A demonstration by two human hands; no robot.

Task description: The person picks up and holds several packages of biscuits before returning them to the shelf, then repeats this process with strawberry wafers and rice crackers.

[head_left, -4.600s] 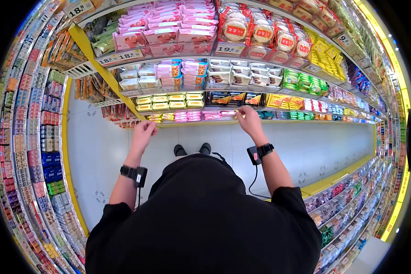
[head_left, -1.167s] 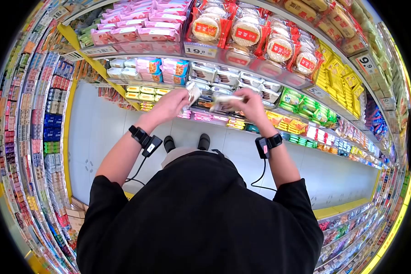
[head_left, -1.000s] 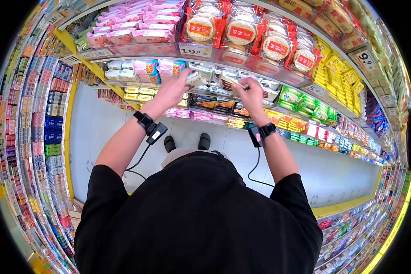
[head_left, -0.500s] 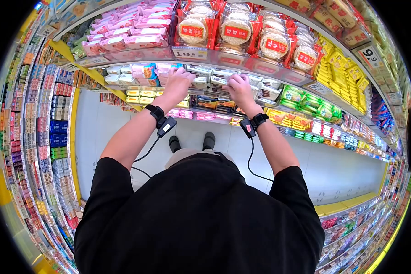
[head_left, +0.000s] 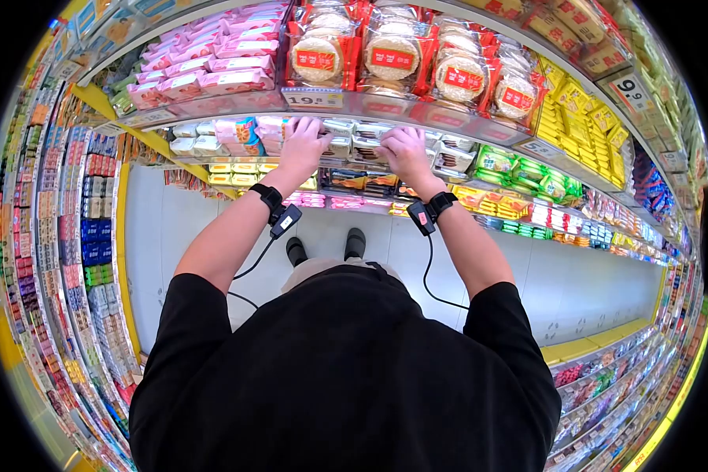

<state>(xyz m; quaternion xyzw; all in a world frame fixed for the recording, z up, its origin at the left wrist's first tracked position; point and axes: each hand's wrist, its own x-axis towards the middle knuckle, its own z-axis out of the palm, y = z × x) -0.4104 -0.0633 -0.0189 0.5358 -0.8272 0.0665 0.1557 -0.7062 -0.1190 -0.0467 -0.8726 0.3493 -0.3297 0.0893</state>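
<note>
My left hand (head_left: 304, 146) reaches onto the second shelf, fingers apart over the packets. Beside it lie pink-and-blue snack packets (head_left: 269, 132) on the left and white snack packets (head_left: 338, 146) on the right. My right hand (head_left: 407, 151) is on the same row, its fingers bent and closed at the edge of a white snack packet (head_left: 367, 145) with dark print. The fingertips are partly hidden, so how firmly they grip does not show. More white packets (head_left: 453, 157) lie just right of that hand.
Above my hands, the upper shelf edge (head_left: 313, 98) juts out, carrying pink packets (head_left: 240, 81) and round rice crackers (head_left: 316, 59). Green packets (head_left: 519, 169) lie to the right. Lower shelves hold yellow packets (head_left: 492, 203). Cables (head_left: 429, 275) hang from both wrist devices.
My right hand has shifted slightly left and down, its fingers still bent. My left hand's fingers reach a little further over the packets. The whole view has shifted slightly.
</note>
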